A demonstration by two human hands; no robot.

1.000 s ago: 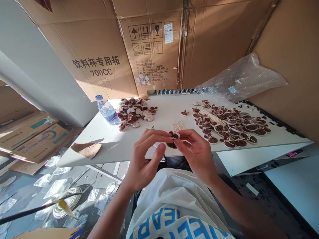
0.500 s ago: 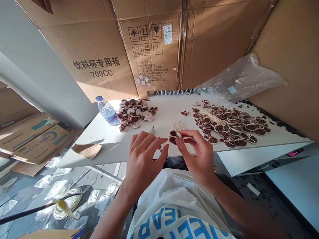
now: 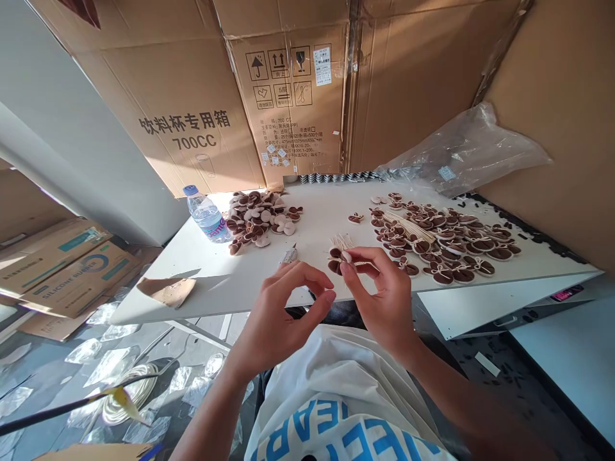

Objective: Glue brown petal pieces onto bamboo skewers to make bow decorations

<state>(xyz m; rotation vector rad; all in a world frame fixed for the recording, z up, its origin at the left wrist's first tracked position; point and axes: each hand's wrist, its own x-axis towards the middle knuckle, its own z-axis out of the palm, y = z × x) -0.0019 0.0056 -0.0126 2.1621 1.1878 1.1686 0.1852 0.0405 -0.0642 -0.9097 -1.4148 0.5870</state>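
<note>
- One brown piece (image 3: 335, 264) is pinched in the grip of the right hand (image 3: 379, 288), near the front edge of the bench (image 3: 327, 208).
- The left hand (image 3: 283, 307) is curled just beside, its grip narrow.
- Bare room is seen between two piles: left pile (image 3: 259, 216), right pile (image 3: 446, 234).
- One bottle (image 3: 207, 216) is stood by the former.

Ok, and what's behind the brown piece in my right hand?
Behind the brown piece, the fanned tips of thin pale strands show against the white table. Their nearer parts are covered by the piece and your right hand, so their full length can't be seen.
</note>
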